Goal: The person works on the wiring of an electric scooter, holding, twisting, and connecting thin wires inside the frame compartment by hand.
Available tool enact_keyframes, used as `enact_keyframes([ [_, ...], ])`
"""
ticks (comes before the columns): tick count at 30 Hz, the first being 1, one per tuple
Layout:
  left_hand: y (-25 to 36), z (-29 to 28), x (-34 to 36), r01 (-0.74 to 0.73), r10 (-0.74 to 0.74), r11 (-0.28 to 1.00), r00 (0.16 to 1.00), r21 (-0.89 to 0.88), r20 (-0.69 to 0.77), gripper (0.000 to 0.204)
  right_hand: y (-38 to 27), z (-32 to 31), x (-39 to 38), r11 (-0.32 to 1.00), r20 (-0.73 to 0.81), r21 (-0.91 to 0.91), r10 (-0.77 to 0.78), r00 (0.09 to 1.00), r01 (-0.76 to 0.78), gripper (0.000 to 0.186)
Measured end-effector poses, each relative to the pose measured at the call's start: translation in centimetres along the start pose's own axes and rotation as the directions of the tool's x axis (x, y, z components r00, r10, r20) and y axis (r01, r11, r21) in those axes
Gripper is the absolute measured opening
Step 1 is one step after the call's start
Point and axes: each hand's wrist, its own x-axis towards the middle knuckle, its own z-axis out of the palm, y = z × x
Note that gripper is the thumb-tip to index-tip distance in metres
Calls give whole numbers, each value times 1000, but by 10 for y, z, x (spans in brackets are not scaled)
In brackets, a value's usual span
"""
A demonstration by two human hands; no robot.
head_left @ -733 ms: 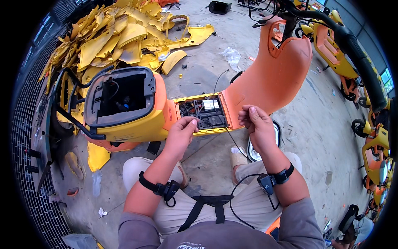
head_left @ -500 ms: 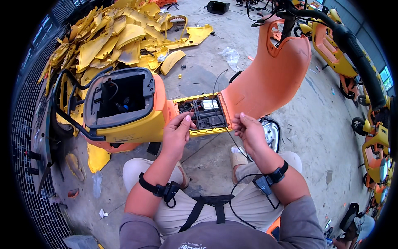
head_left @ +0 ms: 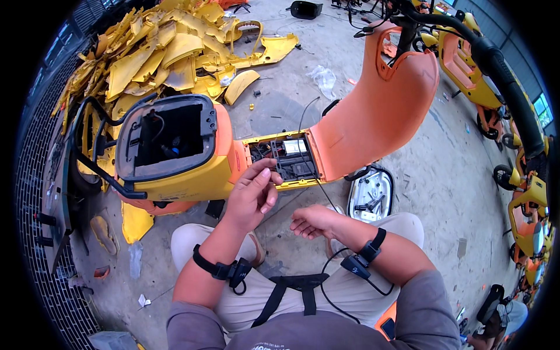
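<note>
My left hand (head_left: 255, 188) is raised at the near edge of the floorboard bay (head_left: 290, 158) of a yellow and orange electric scooter. Thumb and forefinger come together there; whatever they may pinch is too small to make out. Inside the uncovered bay are dark electrical parts, wires and a silver-labelled box (head_left: 295, 146). A thin black cable (head_left: 301, 125) crosses the bay and runs down toward my knees. Lower and nearer to me, my right hand (head_left: 313, 221) hangs above the ground with loosely bent fingers, nothing visible in them.
Left of the bay stands the seat box (head_left: 166, 140), its top uncovered, with a black rear rail (head_left: 96, 157). The orange front shield (head_left: 379, 105) rises at right. A light-coloured tray with tools (head_left: 371, 195) lies beside it. Yellow panels (head_left: 169, 49) are heaped behind; other scooters (head_left: 528, 221) line the right.
My right hand has dropped from the bay's right end toward my lap and swung left. The left hand has stayed near the bay, turning slightly with its lower fingers loosened.
</note>
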Motion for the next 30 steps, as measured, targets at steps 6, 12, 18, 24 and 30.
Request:
enact_keyframes([
  [6, -1, 8, 0, 94, -94, 996, 995, -2, 45, 23, -25, -14, -26, 926, -197, -203, -358, 913, 319, 37],
  [12, -10, 14, 0, 157, -183, 942, 981, 295, 63, 23, -36, -16, -52, 514, -324, -173, -835, 444, 840, 29],
  [18, -21, 18, -2, 202, -286, 851, 953, 486, 105, 28, -36, -18, -61, 582, -199, -6, -798, 570, 813, 27],
  [24, -26, 22, -1, 250, -249, 966, 968, 68, -32, 29, -33, -19, -50, 408, -300, -81, -880, 368, 909, 23],
  [30, -27, 26, 3, 84, -65, 934, 996, 347, -68, 29, -36, -16, -57, 623, -389, 62, -705, 593, 780, 24],
])
